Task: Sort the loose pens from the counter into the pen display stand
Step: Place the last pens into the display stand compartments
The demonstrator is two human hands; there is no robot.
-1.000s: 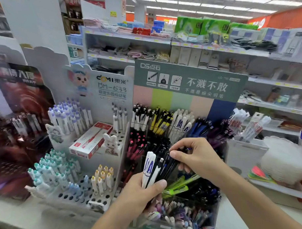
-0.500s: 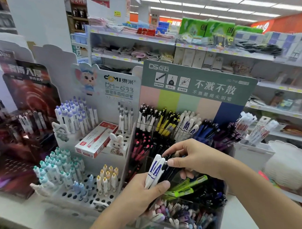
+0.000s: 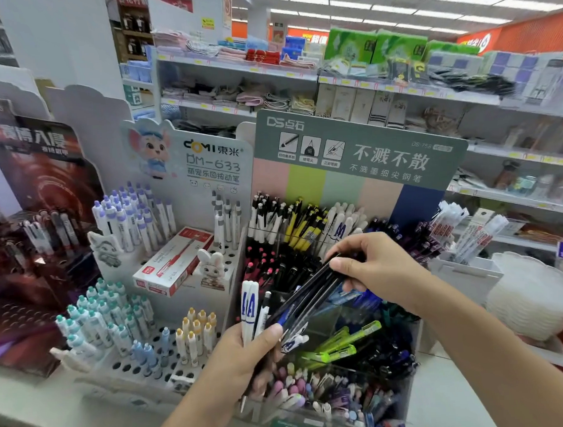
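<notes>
My left hand (image 3: 243, 352) grips a bunch of loose pens (image 3: 253, 307), white ones with blue print and a dark one, in front of the clear tiered pen display stand (image 3: 359, 389). My right hand (image 3: 374, 270) pinches the upper ends of several dark pens (image 3: 311, 292) that slant down into the left hand's bunch. The stand's compartments hold white, yellow, black, pink-tipped, blue and green pens. Its green header card (image 3: 361, 153) rises behind.
A white cardboard stand (image 3: 149, 313) with rows of capped pens and a red pen box (image 3: 175, 260) sits to the left. A dark red display (image 3: 34, 222) is at far left. A white tray (image 3: 461, 271) and stacked white pads (image 3: 532, 297) are to the right. Store shelves stand behind.
My right hand has pulled several dark pens up and to the right out of the bunch, fanning them apart from the white pens. The view shifted slightly.
</notes>
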